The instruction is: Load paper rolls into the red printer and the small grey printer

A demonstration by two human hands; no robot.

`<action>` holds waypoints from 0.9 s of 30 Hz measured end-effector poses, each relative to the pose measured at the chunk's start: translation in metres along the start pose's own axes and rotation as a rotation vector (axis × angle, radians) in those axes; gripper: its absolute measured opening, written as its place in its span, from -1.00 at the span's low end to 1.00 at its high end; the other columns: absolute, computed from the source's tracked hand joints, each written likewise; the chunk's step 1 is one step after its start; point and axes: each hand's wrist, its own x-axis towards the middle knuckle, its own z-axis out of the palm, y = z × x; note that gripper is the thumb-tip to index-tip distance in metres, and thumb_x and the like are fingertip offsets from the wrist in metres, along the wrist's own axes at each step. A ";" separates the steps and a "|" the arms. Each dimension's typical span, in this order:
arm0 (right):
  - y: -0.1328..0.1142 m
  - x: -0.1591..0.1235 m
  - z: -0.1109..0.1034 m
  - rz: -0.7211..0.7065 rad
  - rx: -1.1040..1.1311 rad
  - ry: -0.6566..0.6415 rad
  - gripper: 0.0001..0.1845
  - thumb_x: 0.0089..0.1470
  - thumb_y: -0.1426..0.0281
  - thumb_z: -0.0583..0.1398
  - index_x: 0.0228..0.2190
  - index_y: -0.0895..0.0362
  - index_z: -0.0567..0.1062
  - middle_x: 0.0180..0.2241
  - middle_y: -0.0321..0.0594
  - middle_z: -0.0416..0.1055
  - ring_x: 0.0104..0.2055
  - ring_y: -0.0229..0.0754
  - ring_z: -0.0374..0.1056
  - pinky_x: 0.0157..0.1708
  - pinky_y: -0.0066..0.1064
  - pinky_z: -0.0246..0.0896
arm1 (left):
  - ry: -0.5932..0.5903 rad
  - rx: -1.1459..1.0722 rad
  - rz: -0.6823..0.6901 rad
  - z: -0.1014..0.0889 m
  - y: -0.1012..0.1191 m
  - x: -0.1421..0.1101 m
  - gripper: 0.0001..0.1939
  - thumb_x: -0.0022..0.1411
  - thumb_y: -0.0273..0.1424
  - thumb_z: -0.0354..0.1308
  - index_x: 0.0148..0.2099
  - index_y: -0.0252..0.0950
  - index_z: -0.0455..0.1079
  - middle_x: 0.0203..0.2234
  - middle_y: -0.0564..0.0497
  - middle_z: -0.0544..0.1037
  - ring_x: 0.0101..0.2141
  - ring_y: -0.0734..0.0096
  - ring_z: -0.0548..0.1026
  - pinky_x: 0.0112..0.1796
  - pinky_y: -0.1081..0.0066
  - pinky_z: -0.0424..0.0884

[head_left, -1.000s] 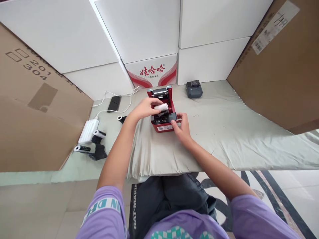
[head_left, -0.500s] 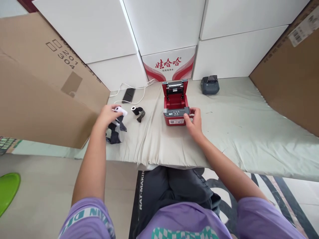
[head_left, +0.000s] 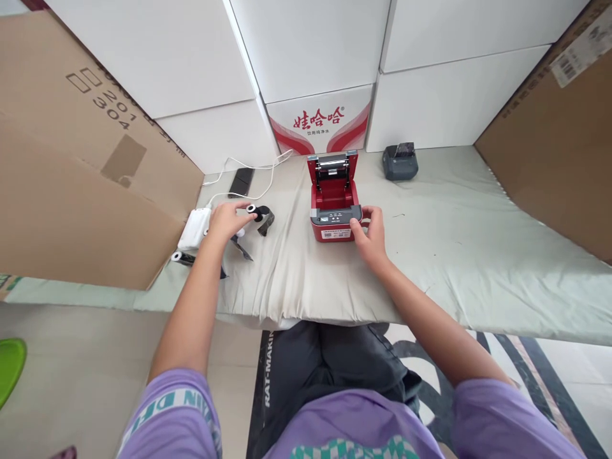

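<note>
"Left hand (head_left: 230,220) is shifting, since half a second ago, from the white roll (head_left: 241,234) to the black roll (head_left: 261,213)."

"And around it? Start big."

"Pale and cloth-covered, the surface (head_left: 430,268) is running between one brown carton (head_left: 71,166) on the left and another (head_left: 564,159) on the right. White boxes (head_left: 423,108) are standing along the back."

"What's sitting in the middle?"

"A red printer (head_left: 333,201), its lid (head_left: 333,166) standing raised. The right hand (head_left: 371,237) is clasping its right front corner, thumb in front, fingers along the side. A dark grey device (head_left: 400,166) is lying farther back, to the right."

"Smaller still?"

"A white power block (head_left: 194,229) is lying beside the left carton. The black roll is lying left of the printer, well apart, its loose strip curling away. Thumb and fingertips are bracketing its white-cored end."

"Pinching it?"

"I'm not managing to tell. That hand is partly hiding the white roll, too."
</note>
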 end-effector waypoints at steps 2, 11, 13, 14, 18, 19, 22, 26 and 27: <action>-0.001 0.000 0.000 0.001 0.005 0.002 -0.58 0.22 0.06 0.23 -0.03 0.01 0.32 -0.01 -0.08 0.37 0.04 0.02 0.38 -0.01 -0.07 0.45 | 0.014 -0.048 0.011 0.006 0.010 0.006 -0.52 0.18 -0.16 0.32 0.12 -0.20 0.65 -0.03 -0.12 0.72 0.00 -0.03 0.62 0.13 0.11 0.46; -0.004 -0.001 0.002 0.015 0.022 0.017 -0.61 0.22 0.07 0.24 -0.06 0.01 0.33 -0.03 -0.08 0.37 0.02 -0.01 0.38 -0.07 -0.12 0.47 | 0.102 -0.742 0.182 0.003 0.068 0.012 -0.61 0.14 -0.27 0.25 0.00 -0.30 0.55 -0.17 -0.11 0.69 -0.14 0.17 0.66 -0.06 0.26 0.57; -0.003 -0.001 0.003 0.007 0.018 0.020 -0.60 0.21 0.06 0.24 -0.05 0.02 0.33 -0.03 -0.08 0.37 0.02 -0.01 0.38 -0.06 -0.11 0.47 | 0.002 -0.924 0.282 -0.001 0.096 0.013 -0.57 0.18 -0.22 0.26 0.07 -0.29 0.48 -0.14 -0.13 0.67 -0.15 0.18 0.66 -0.08 0.22 0.58; -0.002 -0.001 0.003 0.002 0.017 0.023 -0.60 0.21 0.06 0.24 -0.05 0.02 0.33 -0.03 -0.08 0.37 0.02 -0.01 0.37 -0.05 -0.11 0.46 | -0.037 -0.967 0.334 -0.001 0.112 0.013 -0.54 0.20 -0.22 0.27 0.10 -0.27 0.45 -0.11 -0.15 0.67 -0.13 0.17 0.66 -0.05 0.18 0.57; 0.002 0.000 0.005 -0.020 0.001 0.035 -0.60 0.23 0.04 0.23 -0.06 0.01 0.32 -0.04 -0.08 0.37 0.00 0.00 0.37 -0.01 -0.06 0.44 | -0.163 -0.745 0.491 0.008 0.172 0.011 -0.52 0.19 -0.29 0.36 0.14 -0.26 0.48 -0.02 -0.16 0.68 0.01 0.11 0.63 0.13 0.10 0.49; 0.003 0.001 0.005 -0.027 -0.004 0.035 -0.60 0.23 0.03 0.22 -0.07 0.01 0.32 -0.04 -0.08 0.38 0.00 0.00 0.37 0.00 -0.05 0.44 | -0.190 -0.658 0.525 0.012 0.184 0.012 -0.54 0.19 -0.30 0.36 0.13 -0.26 0.51 -0.01 -0.15 0.68 0.03 0.09 0.63 0.14 0.10 0.49; 0.006 0.001 0.006 -0.041 -0.011 0.032 -0.59 0.24 0.01 0.21 -0.07 0.01 0.32 -0.05 -0.08 0.37 0.02 0.01 0.36 0.01 -0.03 0.43 | -0.265 -0.425 0.615 0.027 0.209 0.018 -0.60 0.23 -0.37 0.31 0.12 -0.26 0.59 0.03 -0.13 0.69 0.07 0.07 0.62 0.18 0.11 0.47; 0.006 0.001 0.005 -0.028 -0.006 0.013 -0.59 0.24 0.01 0.22 -0.06 0.00 0.32 -0.03 -0.08 0.36 0.03 0.00 0.36 0.01 -0.06 0.43 | -0.366 -0.206 0.679 0.044 0.224 0.033 -0.65 0.22 -0.43 0.27 0.04 -0.28 0.66 0.04 -0.16 0.70 0.08 -0.01 0.62 0.20 0.12 0.45; 0.005 0.001 0.005 -0.028 -0.005 0.010 -0.60 0.25 0.02 0.22 -0.06 0.00 0.32 -0.02 -0.08 0.36 0.03 0.01 0.36 0.01 -0.06 0.43 | -0.396 -0.177 0.685 0.046 0.225 0.035 -0.68 0.22 -0.43 0.27 0.01 -0.27 0.68 0.01 -0.15 0.71 0.05 -0.01 0.63 0.17 0.13 0.47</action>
